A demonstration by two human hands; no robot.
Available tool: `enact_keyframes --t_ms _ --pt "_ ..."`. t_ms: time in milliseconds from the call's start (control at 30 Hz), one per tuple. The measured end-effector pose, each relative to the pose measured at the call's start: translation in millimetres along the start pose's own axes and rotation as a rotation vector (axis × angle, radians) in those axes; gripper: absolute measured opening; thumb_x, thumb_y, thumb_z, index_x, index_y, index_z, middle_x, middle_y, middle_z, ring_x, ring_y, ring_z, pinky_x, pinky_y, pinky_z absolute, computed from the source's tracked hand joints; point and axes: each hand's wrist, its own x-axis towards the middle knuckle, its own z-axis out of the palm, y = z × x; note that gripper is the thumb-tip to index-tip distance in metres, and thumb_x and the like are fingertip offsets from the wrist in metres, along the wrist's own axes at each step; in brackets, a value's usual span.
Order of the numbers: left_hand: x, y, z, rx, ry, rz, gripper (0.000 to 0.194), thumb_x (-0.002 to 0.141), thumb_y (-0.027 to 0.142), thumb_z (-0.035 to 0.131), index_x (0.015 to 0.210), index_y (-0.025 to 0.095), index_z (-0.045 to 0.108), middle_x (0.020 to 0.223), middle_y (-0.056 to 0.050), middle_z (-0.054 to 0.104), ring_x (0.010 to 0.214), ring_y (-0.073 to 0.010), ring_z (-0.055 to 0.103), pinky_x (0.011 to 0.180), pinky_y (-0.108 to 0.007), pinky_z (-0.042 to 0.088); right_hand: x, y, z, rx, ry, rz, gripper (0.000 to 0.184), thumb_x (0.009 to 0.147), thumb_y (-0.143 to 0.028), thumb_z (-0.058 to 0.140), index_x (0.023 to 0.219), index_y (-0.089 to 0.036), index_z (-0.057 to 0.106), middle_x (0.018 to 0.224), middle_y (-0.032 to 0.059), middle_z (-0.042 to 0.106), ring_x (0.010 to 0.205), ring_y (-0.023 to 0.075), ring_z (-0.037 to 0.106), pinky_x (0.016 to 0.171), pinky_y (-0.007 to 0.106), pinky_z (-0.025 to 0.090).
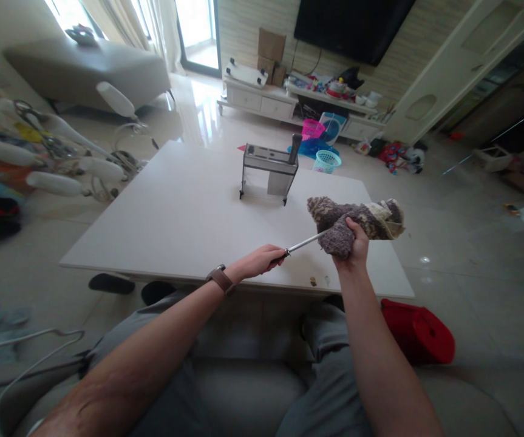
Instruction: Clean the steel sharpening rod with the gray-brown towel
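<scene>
My left hand (266, 260), with a watch on its wrist, is closed round the dark handle of a honing steel (306, 243). Its thin metal rod points right and up, above the white table (189, 224). My right hand (357, 243) grips a fuzzy brown-grey cloth (337, 238), bunched at the rod's far end. The cloth hides the tip. More of the cloth trails to the right, with a pale patch showing. Beyond my hands, a metal knife rack (268, 156) stands upright on the table, and a dark-handled knife (295, 149) sits in its right side.
Two tiny objects (313, 281) lie by the table's near edge. A red roll (419, 332) is on the right below the table. Past the far edge are a light-blue basket (327, 161) and a pink basket (313, 128). A white lamp (61, 183) with several shades stands left.
</scene>
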Motion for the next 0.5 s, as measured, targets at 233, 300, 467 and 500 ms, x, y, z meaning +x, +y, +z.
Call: enact_keyframes --t_ms 233,300,467,500 --pt "4 -8 -3.9 -0.112 -0.016 -0.030 0.046 0.097 0.057 0.052 0.069 0.021 0.050 0.051 0.005 0.038 0.047 -0.0102 0.034 0.047 -0.023 0.028 -3 -14 9 0.079 0.051 -0.079 0.019 0.075 -0.028 0.077 0.093 -0.021 0.071 0.091 -0.0007 0.079 0.086 0.0185 0.079 0.077 0.033 0.070" --pt "7 -11 -5.4 -0.224 -0.026 -0.022 0.045 0.098 0.055 0.048 0.069 0.021 0.050 0.050 0.005 0.034 0.046 -0.0104 0.032 0.047 -0.023 0.031 -11 -14 14 0.059 0.025 -0.033 0.022 0.075 -0.030 0.077 0.094 -0.021 0.072 0.092 0.0008 0.080 0.084 0.0194 0.079 0.075 0.034 0.070" --pt "9 -6 -6.4 -0.567 -0.107 -0.066 0.045 0.102 0.053 0.046 0.069 0.022 0.046 0.052 0.006 0.027 0.047 -0.0109 0.025 0.045 -0.020 0.030 -35 7 27 -0.008 -0.005 0.111 0.033 0.069 -0.030 0.083 0.098 -0.018 0.075 0.091 0.0013 0.082 0.077 0.0188 0.079 0.071 0.035 0.070" --pt "8 -5 -6.3 -0.616 -0.126 -0.076 0.045 0.102 0.053 0.046 0.069 0.022 0.045 0.052 0.006 0.025 0.047 -0.0110 0.024 0.044 -0.020 0.029 -40 14 29 -0.024 -0.001 0.137 0.035 0.067 -0.030 0.086 0.098 -0.018 0.075 0.091 0.0011 0.082 0.076 0.0183 0.078 0.069 0.033 0.070"
